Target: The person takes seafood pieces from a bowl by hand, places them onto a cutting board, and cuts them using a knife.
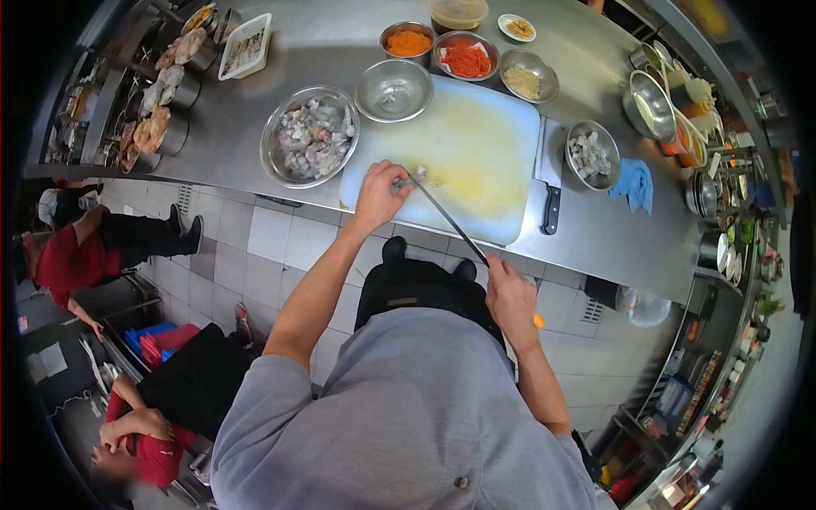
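Running the numbers-free geometry: right grip [512, 302] is clamped on the handle of a long slim knife [449, 217], handle end out past the near edge of the tabletop [616, 246]. Long axis goes diagonally, from the right grip forward and left over the cutting board [493, 136]. Tip ends right at the left grip [382, 191]; touching or just beside, can't tell.

Left grip: fingers drawn together over the near-left part of the board, pinching a small greyish piece [397, 184]. Looks like shrimp, mostly hidden. So the piece is at the tip end of the blade, left hand on it, right hand well apart at the handle end. Key relation: tip vs left fingertips. Small pale scraps [432, 182] lie on the board just right of the tip.

Around it: large bowl [269, 157] of raw shrimp just beyond the left grip, to its left; smaller bowl [615, 160] of pale pieces right of the board. Cleaver [550, 191] lies along the board's right edge, black handle toward the person.

Labels: no brand or text legible. Waist tag [405, 302] on the dark clothing is too small to read.
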Motion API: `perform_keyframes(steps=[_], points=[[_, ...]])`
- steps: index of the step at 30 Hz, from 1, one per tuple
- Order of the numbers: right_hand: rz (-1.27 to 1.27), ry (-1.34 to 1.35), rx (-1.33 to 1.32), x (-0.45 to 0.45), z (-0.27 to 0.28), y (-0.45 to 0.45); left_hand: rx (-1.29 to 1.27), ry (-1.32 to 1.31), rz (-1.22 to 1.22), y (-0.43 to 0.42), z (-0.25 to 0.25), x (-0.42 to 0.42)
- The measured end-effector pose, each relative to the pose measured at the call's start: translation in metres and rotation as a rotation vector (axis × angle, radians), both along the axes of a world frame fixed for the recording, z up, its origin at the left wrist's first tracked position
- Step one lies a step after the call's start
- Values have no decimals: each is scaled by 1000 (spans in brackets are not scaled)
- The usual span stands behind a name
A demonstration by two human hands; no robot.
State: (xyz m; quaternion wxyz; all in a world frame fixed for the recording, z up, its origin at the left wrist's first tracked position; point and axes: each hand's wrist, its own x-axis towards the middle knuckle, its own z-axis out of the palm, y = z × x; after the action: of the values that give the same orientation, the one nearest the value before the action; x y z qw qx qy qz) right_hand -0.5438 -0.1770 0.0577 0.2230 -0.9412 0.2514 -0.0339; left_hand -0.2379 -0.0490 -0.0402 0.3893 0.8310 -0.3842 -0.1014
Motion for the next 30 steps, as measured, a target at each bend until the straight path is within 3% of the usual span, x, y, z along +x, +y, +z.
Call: perform_keyframes(steps=[5,11,14,18,21,25,28,30], points=[[50,108,-52,5,20,0,-20,-27,13,0,-3,-3],[141,120,-74,58,-36,-7,68,-57,-33,-1,-3,-2],[97,74,-16,10,-20,-13,157,-84,-67,1,5,2],[57,242,8,-52,-9,-22,116,-93,-125,-7,27,-6],[24,202,2,-68,-18,-21,186,-202,-309,-22,18,4],[-44,106,109,-74,-12,-15,412,-21,-323,-52,23,23],[-144,75,230,-84,-13,-7,313,57,-238,-79,6,24],[-173,74,268,-92,-16,-3,193,317,-245,-113,-6,13]])
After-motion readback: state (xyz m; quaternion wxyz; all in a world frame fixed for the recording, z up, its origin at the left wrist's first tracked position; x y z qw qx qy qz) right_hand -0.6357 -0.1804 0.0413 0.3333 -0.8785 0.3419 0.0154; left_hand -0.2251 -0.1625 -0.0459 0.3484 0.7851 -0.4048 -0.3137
